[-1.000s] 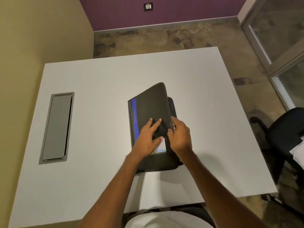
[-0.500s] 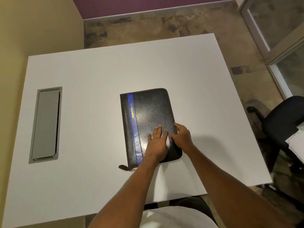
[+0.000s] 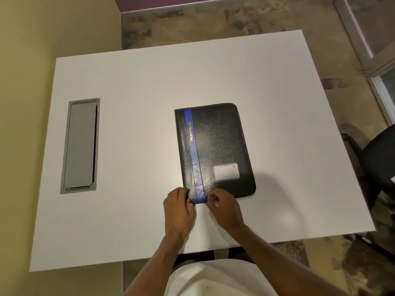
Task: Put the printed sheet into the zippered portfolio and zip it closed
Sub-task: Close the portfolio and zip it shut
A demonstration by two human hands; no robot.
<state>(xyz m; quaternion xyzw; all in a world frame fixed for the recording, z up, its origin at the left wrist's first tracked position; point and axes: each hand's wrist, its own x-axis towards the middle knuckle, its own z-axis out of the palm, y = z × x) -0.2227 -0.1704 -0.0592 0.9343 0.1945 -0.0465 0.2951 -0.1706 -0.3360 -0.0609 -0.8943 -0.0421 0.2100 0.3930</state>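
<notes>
Portfolio (image 3: 215, 150): cover was raised a second ago, now shut flat on the table (image 3: 132, 82).
Left hand (image 3: 178, 207): off the cover, now at the near-left corner.
Right hand (image 3: 224, 207): moved from the right edge to the near edge.

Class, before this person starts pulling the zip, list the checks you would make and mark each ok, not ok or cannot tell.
1. Portfolio cover folded shut and flat on the table: ok.
2. No sheet sticking out along the visible edges: ok.
3. Left hand steadying the near left corner: ok.
4. Right hand at the near edge beside the blue stripe: ok.
5. Zip pull actually pinched: cannot tell, the fingers hide it.
6. Zip closed: cannot tell from this view.
</notes>
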